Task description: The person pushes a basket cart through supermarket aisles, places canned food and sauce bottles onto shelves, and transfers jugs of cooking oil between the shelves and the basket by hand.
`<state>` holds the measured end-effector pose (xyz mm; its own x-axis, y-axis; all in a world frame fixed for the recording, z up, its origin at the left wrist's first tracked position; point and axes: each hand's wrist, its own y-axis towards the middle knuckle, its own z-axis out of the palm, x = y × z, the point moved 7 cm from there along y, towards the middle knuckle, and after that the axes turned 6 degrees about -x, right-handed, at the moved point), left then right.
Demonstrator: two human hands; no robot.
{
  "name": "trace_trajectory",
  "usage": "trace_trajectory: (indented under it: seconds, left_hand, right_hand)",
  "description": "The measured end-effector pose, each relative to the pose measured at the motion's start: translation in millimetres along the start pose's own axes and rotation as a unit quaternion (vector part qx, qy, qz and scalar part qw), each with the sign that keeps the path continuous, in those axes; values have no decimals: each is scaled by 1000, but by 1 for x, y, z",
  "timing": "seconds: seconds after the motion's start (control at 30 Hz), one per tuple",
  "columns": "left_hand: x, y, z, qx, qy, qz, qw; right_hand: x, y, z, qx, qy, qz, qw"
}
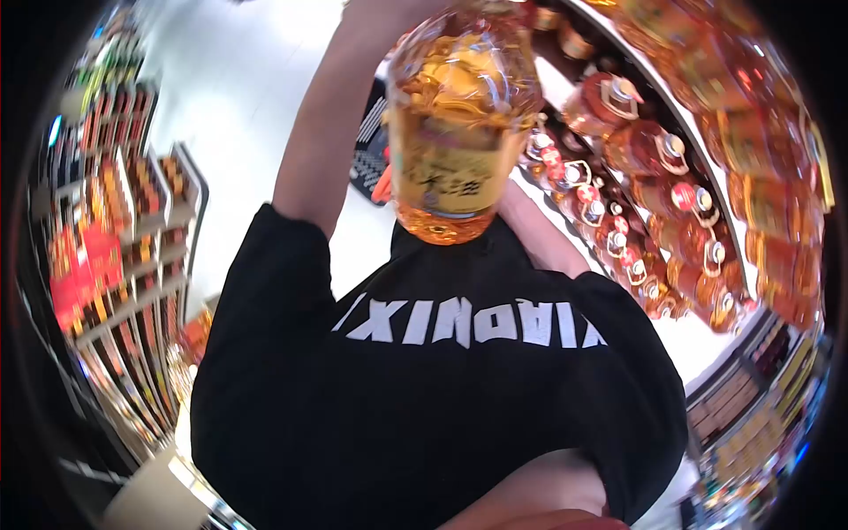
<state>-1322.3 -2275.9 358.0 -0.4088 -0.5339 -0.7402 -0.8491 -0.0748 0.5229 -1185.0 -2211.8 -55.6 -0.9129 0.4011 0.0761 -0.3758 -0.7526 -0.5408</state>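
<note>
A large clear bottle of golden oil (pixel 450 132) with a yellow label hangs upright close to the camera, in front of my black shirt. My left hand (pixel 393 11) is at its upper end, at the top edge of the view, and seems closed on it; the fingertips are cut off. My right forearm (pixel 543 234) runs up behind the bottle's right side, and the fingers of that hand are hidden behind it. Part of a dark basket (pixel 367 150) with an orange piece shows beyond the bottle's left side.
Shelves (pixel 746 274) on the right hold rows of similar oil bottles (pixel 632 159), some with red tags. At the left stand shelves of packaged goods (pixel 132 256) with a red sign (pixel 87 269). Pale floor (pixel 234 79) lies between the shelves and my left arm.
</note>
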Motion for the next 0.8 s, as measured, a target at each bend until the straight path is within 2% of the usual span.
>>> trace_trajectory:
  seconds: [0.1,0.13,0.23,0.37,0.43,0.5,0.6,0.67,0.73,0.8]
  left_hand:
    - [-40,-16,29,-7,25,72,997]
    - [-44,-28,42,12,2,13,1000]
    - [-37,-54,72,51,89,158,982]
    - [6,-90,115,122,110,131,978]
    - [13,-126,138,204,106,174,958]
    - [17,-154,153,234,100,166,953]
    - [37,-161,175,273,84,159,945]
    - [42,-159,187,297,69,161,939]
    - [47,-148,202,319,58,162,932]
    - [55,-123,211,313,41,171,933]
  right_hand:
    - [32,0,-29,-26,42,-85,995]
    - [41,-3,-38,-32,54,-106,992]
    - [62,-17,-64,-52,89,-154,983]
    - [94,-30,-94,-73,93,-234,965]
    - [118,-31,-95,-70,122,-263,955]
    - [122,-36,-106,-82,155,-272,946]
    - [142,-23,-136,2,159,-293,943]
    - [136,-20,-151,-14,191,-296,936]
    - [145,-51,-115,-93,208,-318,921]
    - [174,-19,-123,109,114,-476,865]
